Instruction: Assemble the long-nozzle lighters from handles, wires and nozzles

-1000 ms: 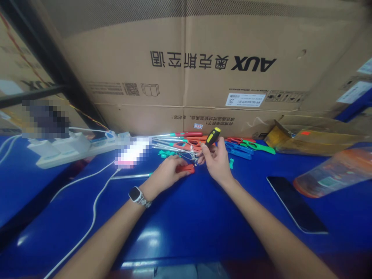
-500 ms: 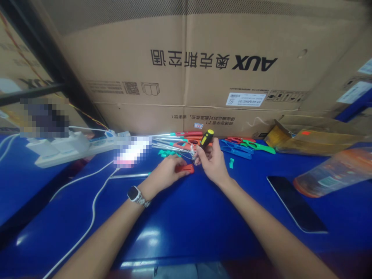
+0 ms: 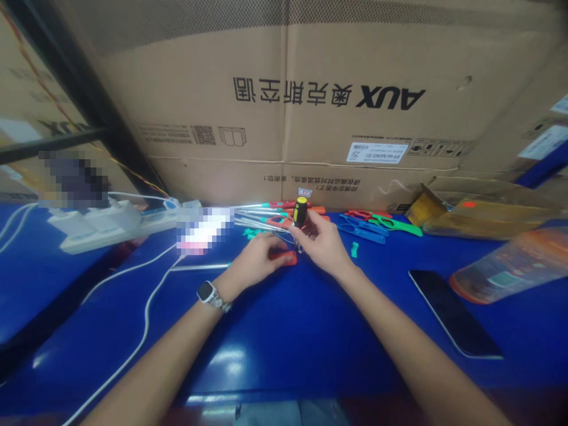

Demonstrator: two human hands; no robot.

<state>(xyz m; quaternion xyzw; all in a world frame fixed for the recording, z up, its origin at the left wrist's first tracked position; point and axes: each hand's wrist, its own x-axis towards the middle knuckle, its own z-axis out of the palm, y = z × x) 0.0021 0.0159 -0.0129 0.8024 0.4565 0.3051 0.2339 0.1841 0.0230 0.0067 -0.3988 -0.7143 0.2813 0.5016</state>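
I pin the orange-red handle [image 3: 290,258] down on the desk [image 3: 381,367] with my left hand [image 3: 255,260], thumb and fingers pinching it so that only its right end shows. The fingers of my right hand [image 3: 326,245] pinch a black-and-yellow screwdriver [image 3: 300,212], stood nearly upright just above that end. My knuckles hide part of the shaft, so I cannot tell whether its tip touches the handle.

What worries me is a slip: if I lean on the screwdriver at a slant, the tip could skate off the handle's narrow end and jab my left fingertips, which lie close by. A loose left pinch could let the handle roll or turn under the pressure.

A silver rod [image 3: 197,268] lies out to the handle's left; if my wrist knocked it, and it is joined to the handle as I suspect, the handle would twist too. Beyond the handle, the heaped lighters [image 3: 279,220] lie near enough for my right knuckles to nudge. To its right, a small teal clip [image 3: 355,249] lies loose and could be swept away by a careless forearm.
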